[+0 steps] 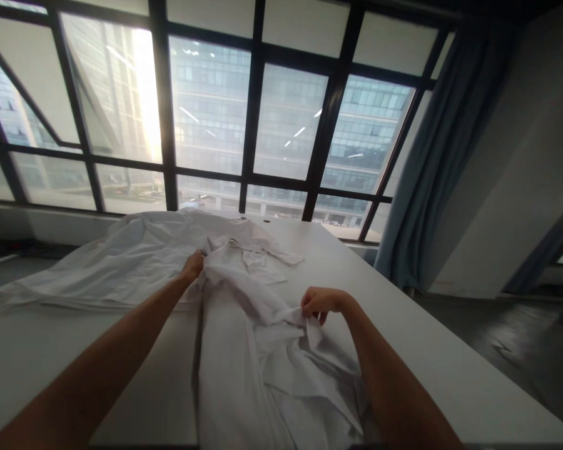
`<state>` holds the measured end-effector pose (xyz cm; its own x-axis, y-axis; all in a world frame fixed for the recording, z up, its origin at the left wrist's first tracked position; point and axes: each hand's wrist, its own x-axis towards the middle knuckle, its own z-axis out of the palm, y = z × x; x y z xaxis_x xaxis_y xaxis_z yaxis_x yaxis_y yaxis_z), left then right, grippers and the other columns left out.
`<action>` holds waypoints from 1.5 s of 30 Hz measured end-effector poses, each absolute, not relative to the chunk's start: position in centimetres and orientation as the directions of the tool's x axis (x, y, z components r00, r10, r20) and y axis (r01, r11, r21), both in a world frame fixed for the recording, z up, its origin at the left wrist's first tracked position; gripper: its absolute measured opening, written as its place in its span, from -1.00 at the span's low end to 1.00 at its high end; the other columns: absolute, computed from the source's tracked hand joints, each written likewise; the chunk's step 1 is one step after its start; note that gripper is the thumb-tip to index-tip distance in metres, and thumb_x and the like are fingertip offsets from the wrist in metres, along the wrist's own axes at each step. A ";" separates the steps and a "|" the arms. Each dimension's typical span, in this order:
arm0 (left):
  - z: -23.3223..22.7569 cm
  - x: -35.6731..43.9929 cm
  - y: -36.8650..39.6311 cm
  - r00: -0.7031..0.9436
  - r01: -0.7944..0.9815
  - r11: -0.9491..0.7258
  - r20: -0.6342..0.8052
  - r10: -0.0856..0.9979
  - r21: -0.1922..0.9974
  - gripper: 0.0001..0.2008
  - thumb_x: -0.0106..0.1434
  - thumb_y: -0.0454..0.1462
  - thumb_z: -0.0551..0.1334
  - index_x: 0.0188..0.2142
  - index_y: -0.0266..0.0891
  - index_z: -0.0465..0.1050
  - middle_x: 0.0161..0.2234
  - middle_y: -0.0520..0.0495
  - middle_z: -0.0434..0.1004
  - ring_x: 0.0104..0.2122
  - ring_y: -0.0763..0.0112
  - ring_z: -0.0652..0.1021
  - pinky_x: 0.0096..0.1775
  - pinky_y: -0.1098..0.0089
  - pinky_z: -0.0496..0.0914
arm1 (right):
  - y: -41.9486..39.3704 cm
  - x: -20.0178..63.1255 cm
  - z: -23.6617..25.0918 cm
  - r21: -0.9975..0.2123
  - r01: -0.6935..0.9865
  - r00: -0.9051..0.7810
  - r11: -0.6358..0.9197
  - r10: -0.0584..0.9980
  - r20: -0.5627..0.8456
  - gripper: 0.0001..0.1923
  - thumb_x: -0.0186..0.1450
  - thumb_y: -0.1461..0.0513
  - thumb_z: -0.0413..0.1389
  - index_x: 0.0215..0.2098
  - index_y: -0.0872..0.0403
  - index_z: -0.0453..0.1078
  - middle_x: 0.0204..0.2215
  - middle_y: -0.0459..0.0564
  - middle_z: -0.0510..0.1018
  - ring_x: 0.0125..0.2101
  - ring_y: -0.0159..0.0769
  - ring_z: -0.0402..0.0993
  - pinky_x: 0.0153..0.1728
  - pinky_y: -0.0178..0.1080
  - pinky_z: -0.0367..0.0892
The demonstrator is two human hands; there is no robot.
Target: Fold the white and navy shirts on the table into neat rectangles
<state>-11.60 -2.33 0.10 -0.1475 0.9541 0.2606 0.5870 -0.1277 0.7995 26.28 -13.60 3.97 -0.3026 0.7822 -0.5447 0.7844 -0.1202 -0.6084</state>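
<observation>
A white garment, which looks like a shirt (234,337), hangs between my two hands and spreads down over the near part of the table. My left hand (195,264) is closed on its upper left part. Lower and to the right, my right hand (319,304) pinches another part of the cloth, with folds falling below the fingers. Beyond my left hand, a second white garment (122,250) lies spread and wrinkled on the table. Where the two cloths meet near the middle, I cannot tell which folds belong to which.
The white table (403,350) runs toward a row of dark-framed windows (211,106). Two small dark spots (266,221) mark its far end. A blue-grey curtain (431,169) hangs at the right, beside a pale slanting column (502,187). Grey floor (507,337) lies past the table's right edge.
</observation>
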 end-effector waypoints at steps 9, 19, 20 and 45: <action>1.6 -6.4 -2.4 0.185 0.636 -0.434 0.420 0.888 0.638 -0.60 0.07 -0.21 0.35 -0.09 -0.30 0.48 0.00 -0.27 0.52 0.02 0.08 0.50 0.06 0.22 0.36 | -13.4 21.8 1.9 -0.540 0.664 -0.565 0.517 0.820 0.091 -0.54 0.06 0.14 0.35 -0.08 0.08 0.50 -0.24 0.00 0.57 -0.31 -0.33 0.46 -0.29 -0.37 0.34; -1.0 -4.7 -12.2 0.560 0.794 -0.596 0.239 0.793 0.118 -0.33 0.19 -0.08 0.26 0.25 -0.23 0.21 0.24 -0.32 0.26 0.17 0.00 0.35 0.10 0.11 0.29 | -9.6 30.1 0.0 -0.377 0.870 0.419 -0.319 0.880 0.222 -0.73 0.25 0.24 0.07 -0.16 0.20 0.50 -0.22 0.27 0.54 -0.22 -0.09 0.49 -0.28 -0.25 0.29; -1.4 -4.7 -12.4 0.599 0.766 -0.630 0.217 0.771 0.128 -0.27 0.18 -0.09 0.26 0.30 -0.20 0.13 0.30 -0.30 0.16 0.21 0.01 0.31 0.12 0.12 0.27 | -9.6 31.0 -0.2 -0.343 0.878 0.421 -0.334 0.880 0.219 -0.70 0.20 0.28 0.10 -0.11 0.21 0.48 -0.17 0.29 0.53 -0.18 -0.07 0.49 -0.26 -0.23 0.31; 1.7 -14.3 -9.8 0.387 0.869 -0.479 0.433 0.814 0.124 -0.64 0.13 -0.42 0.06 -0.28 -0.11 0.61 -0.10 -0.06 0.55 -0.09 0.23 0.49 0.05 0.21 0.24 | -8.6 29.6 0.4 -0.387 0.920 0.273 -0.057 0.802 0.531 -0.81 0.34 0.23 0.04 -0.20 0.14 0.47 -0.22 0.12 0.53 -0.26 -0.23 0.45 -0.27 -0.31 0.24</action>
<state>-14.26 -9.77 1.65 0.3870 0.8138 0.4335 0.8690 -0.4791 0.1236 29.57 -8.61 0.43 0.2727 0.8022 0.5311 0.9204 -0.0568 -0.3868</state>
